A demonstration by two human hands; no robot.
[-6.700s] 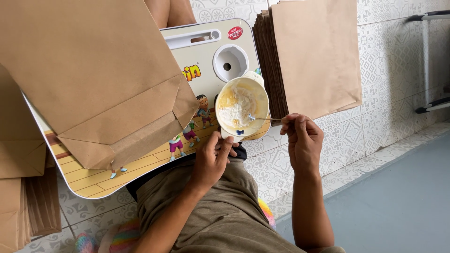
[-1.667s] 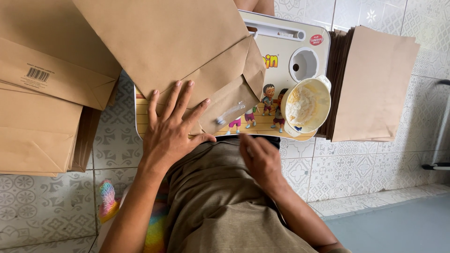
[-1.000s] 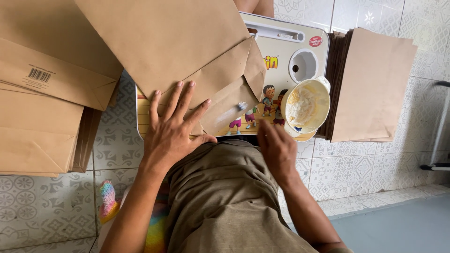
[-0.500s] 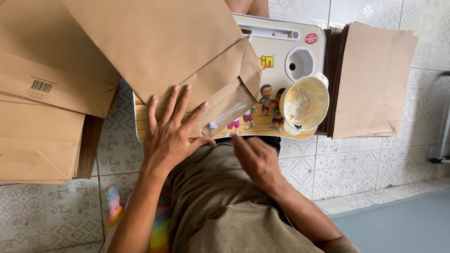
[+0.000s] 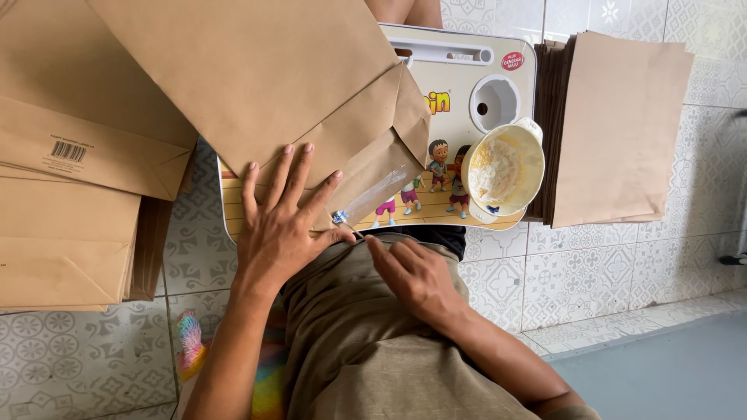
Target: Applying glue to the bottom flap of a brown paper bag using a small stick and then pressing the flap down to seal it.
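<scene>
My left hand (image 5: 282, 222) lies flat, fingers spread, on the folded bottom of a brown paper bag (image 5: 272, 85) that rests on a small lap table (image 5: 475, 70) with cartoon figures printed on it. A shiny strip of wet glue (image 5: 373, 194) shows on the bag's open flap. My right hand (image 5: 412, 274) rests on my lap just below the table's near edge, fingers loosely extended and holding nothing. A white bowl of pale paste (image 5: 503, 167) with a small stick in it sits on the table to the right of the bag.
A stack of flat brown bags (image 5: 618, 128) lies on the tiled floor to the right of the table. More finished bags (image 5: 74, 194) are piled at the left. A colourful brush-like item (image 5: 189, 342) lies on the floor by my left forearm.
My right hand came up to the bag's flap by the table edge, then dropped back onto my lap. My left hand stayed pressed on the bag.
</scene>
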